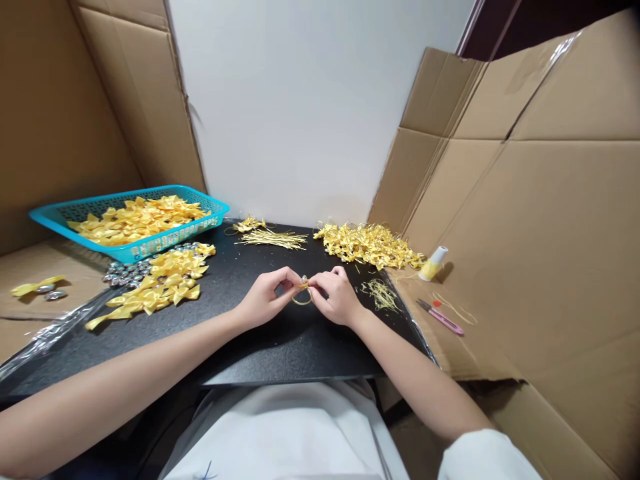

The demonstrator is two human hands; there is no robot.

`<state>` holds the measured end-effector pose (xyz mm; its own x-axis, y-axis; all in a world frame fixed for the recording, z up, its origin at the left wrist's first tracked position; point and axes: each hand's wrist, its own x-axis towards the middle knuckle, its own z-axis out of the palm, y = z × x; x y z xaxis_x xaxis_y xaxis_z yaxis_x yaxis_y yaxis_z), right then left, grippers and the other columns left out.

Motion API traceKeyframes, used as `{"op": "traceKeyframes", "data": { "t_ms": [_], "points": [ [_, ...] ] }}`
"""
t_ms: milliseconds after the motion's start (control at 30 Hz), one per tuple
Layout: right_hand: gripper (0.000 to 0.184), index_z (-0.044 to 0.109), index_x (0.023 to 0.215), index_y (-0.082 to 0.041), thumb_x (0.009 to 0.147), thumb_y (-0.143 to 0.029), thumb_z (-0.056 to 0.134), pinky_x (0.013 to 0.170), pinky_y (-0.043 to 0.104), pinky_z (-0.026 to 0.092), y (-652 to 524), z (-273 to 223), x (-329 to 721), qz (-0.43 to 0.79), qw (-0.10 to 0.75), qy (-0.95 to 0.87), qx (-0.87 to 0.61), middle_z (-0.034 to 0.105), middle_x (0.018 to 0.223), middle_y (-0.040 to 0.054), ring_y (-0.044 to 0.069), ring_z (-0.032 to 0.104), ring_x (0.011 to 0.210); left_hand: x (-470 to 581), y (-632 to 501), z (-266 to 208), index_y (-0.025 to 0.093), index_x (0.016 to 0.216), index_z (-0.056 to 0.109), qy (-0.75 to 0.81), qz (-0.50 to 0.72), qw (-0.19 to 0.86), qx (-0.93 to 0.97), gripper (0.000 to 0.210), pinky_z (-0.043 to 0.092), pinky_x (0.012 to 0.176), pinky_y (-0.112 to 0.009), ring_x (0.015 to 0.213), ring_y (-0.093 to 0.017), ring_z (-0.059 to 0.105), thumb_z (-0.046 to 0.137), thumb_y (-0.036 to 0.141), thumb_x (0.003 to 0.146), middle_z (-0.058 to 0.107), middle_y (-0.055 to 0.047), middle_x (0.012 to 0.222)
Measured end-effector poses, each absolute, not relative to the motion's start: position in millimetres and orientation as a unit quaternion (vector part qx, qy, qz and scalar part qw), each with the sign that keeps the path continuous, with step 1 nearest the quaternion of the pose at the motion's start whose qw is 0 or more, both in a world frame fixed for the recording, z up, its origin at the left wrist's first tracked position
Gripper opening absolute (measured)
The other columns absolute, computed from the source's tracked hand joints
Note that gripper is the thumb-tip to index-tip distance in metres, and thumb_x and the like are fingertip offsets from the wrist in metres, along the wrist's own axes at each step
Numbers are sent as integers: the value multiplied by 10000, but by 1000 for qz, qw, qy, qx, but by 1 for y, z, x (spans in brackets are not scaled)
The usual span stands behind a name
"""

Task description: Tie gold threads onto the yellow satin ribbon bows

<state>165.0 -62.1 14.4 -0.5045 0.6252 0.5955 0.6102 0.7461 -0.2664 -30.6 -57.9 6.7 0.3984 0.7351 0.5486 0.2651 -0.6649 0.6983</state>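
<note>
1. Far left: cardboard wall (pixel 40 100). At its foot, a lone yellow ribbon (pixel 37 287) lies on cardboard with shiny beads (pixel 56 295) touching or just beside it.
2. Left, far side: teal basket (pixel 131 253), slotted walls, heaped with yellow bows (pixel 140 220).
3. Just nearer than the basket, on the black counter (pixel 290 360): cluster of silvery beads (pixel 117 275), partly covered on its right by loose ribbon bows (pixel 155 290), which spread toward the near left.
4. Centre, far: sheaf of thin gold strands (pixel 275 239), lying roughly flat; a few looped bows (pixel 250 224) just beyond.
5. Centre: left hand (pixel 267 297) over the counter, thumb and forefinger pinching the left side of a small beaded piece (pixel 303 285). Gold loop (pixel 301 304) hangs toward the near side.
6. Just right: right hand (pixel 336 297) pinching the piece's other side. Fingertips hide much of it.
7. Right of centre, far: broad pile of looped yellow bows (pixel 367 245). Nearer, a tangle of yellow thread scraps (pixel 383 293).
8. Right, on cardboard: white-topped thread cone (pixel 433 263), tilted. Nearer: pink-handled snips (pixel 440 317), a red scrap (pixel 437 304) and a pale cord (pixel 455 308) close by. Tall cardboard wall beyond.
</note>
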Motion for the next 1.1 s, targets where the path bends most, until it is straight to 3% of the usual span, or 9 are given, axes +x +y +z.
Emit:
{"op": "traceKeyframes", "data": {
  "t_ms": [267, 567, 733, 967, 1100],
  "points": [
    [181, 478, 589, -187, 767, -185, 515, 696, 305, 283, -64, 9, 155, -10, 387, -839, -383, 541, 526, -44, 99, 481, 530, -30, -57, 4, 177, 792, 600, 330, 432, 229, 807, 105, 433, 658, -243, 691, -135, 555, 597, 276, 824, 654, -30, 773],
    [237, 377, 521, -200, 696, -175, 534, 659, 284, 320, -59, 5, 155, 17, 403, -825, -397, 464, 465, -66, 85, 399, 454, -30, -56, 5, 166, 747, 580, 319, 447, 302, 779, 195, 447, 660, -264, 706, -150, 564, 652, 342, 789, 654, -41, 766],
    [226, 388, 524, -197, 704, -187, 525, 661, 292, 310, -60, 7, 156, 27, 414, -827, -380, 461, 467, -62, 87, 403, 460, -28, -57, 6, 157, 730, 573, 323, 455, 336, 759, 225, 443, 641, -257, 675, -136, 554, 672, 354, 777, 636, -32, 745],
    [65, 545, 689, -191, 750, -212, 535, 697, 304, 290, -64, 11, 164, 35, 367, -861, -351, 549, 567, -49, 102, 469, 530, -25, -59, 9, 163, 765, 566, 312, 457, 462, 693, 293, 472, 695, -263, 715, -134, 582, 713, 415, 738, 637, -15, 767],
    [140, 535, 678, -192, 811, -225, 503, 701, 295, 321, -63, 11, 165, 69, 365, -861, -348, 531, 559, -48, 99, 439, 516, -25, -60, 10, 165, 779, 572, 310, 453, 462, 696, 282, 459, 660, -240, 678, -113, 549, 715, 406, 742, 593, 12, 736]
  ]
}}
